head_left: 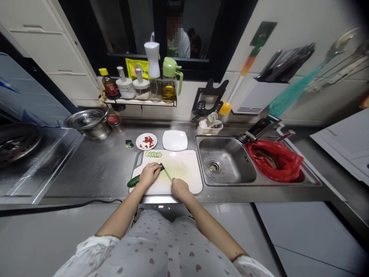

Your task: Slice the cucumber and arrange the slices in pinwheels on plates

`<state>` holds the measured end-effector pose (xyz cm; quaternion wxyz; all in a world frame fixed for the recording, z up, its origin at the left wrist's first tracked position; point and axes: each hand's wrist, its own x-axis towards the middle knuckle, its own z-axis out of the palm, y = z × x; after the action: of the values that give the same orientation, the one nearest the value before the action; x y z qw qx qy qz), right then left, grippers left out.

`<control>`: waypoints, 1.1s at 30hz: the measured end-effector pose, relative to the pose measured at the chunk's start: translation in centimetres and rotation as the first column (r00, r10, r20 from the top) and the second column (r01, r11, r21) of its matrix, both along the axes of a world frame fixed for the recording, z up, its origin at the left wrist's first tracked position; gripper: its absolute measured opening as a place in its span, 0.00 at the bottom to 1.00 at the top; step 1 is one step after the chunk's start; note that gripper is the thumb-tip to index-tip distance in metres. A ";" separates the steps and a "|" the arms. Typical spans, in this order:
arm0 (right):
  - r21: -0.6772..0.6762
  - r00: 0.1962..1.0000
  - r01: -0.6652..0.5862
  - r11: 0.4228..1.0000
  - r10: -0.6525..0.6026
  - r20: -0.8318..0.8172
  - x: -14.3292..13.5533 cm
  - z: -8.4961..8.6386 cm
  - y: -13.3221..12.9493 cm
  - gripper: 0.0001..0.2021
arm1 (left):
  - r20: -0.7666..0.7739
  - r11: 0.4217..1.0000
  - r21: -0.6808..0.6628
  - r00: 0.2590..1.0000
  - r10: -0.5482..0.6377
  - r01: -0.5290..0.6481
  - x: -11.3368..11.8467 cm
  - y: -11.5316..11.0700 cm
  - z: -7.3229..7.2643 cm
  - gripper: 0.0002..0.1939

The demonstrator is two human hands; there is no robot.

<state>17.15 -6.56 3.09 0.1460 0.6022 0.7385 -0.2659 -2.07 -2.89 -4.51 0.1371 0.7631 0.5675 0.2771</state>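
My right hand (180, 189) is closed around a knife (168, 175), its blade slanting toward my left hand (150, 174). My left fingers grip what looks like a cucumber piece (162, 167), mostly hidden, on the cutting board (190, 169). Cucumber slices (153, 154) lie just beyond that hand, the larger cucumber (133, 181) beside its wrist.

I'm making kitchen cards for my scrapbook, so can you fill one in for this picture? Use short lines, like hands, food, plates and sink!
Right hand: holding a knife
Left hand: touching a small dark green piece by the knife
Cutting board: white, beneath both hands
Cucumber: lying across the cutting board's left edge
Cucumber slices: overlapping row, near the cutting board's far edge
Round plate: holds red chopped bits
Square plate: white, right of the round plate
Sink: right of the cutting board
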 end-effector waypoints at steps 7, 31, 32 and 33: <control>-0.005 1.000 -0.007 1.000 0.007 0.009 0.5 0.2 -0.5 0.16 | 0.009 1.000 0.020 1.000 0.001 -0.001 0.0 0.1 -0.2 0.11; 0.134 0.989 0.123 0.983 -0.132 0.061 3.5 2.4 -2.0 0.15 | -0.022 0.995 -0.090 0.999 0.039 -0.041 -0.1 -0.5 1.7 0.13; 0.153 0.988 0.138 0.979 -0.147 0.049 3.6 2.5 -2.1 0.15 | -0.022 0.995 -0.091 0.999 0.048 -0.049 -0.1 -0.6 1.7 0.13; 0.169 0.986 0.152 0.974 -0.161 0.037 3.7 2.5 -2.2 0.15 | -0.021 0.994 -0.091 0.998 0.058 -0.060 -0.1 -0.7 1.7 0.13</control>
<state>20.89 -8.74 5.55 0.0927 0.6752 0.7042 -0.1988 -2.15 -3.59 -2.78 0.1586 0.7414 0.6031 0.2478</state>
